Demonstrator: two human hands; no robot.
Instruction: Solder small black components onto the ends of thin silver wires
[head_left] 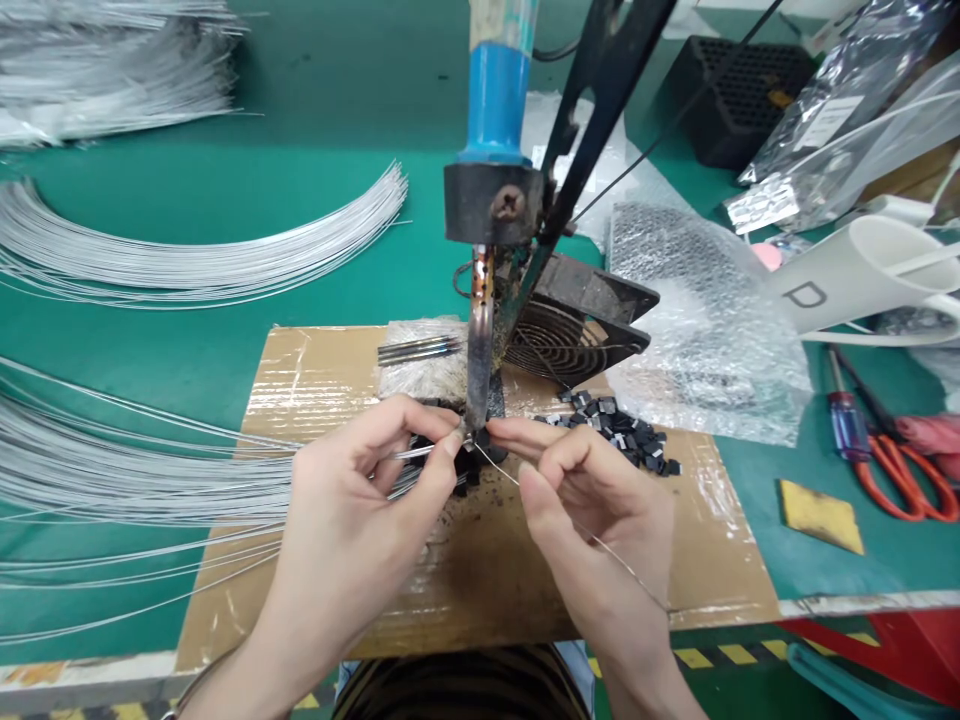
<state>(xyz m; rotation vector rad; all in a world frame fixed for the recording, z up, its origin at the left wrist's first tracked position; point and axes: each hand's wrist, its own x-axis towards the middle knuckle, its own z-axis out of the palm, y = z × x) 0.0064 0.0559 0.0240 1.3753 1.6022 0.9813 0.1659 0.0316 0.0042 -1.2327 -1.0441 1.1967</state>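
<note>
Wire: thin, light grey, its end at a small dark workpiece right under the iron's tip; fingers cover most of that spot, so I can't make out the joint. Solder: fine, silvery, slightly curved, running from the tip back across the right palm.

Left hand: thumb and forefinger closed in a pinch on the wire, just left of the tip. Right hand: loosely curled, solder held between thumb and fingers, forefinger reaching just right of the tip. Both hands are over the cardboard, which lies along the table's near edge.

Iron hangs upright, tip down, between the hands, clamped to a black stand; it blocks the view straight behind. Fan sits behind it, tilted. Black parts piled beyond the right hand; dark rods on clear plastic at the cardboard's far side.

Loose wire bundle runs in from the left, beside the left hand; a second bundle lies farther from the near edge. To the right: bubble wrap, white mug, scissors, screwdriver, and a yellow sponge close to the near edge.
</note>
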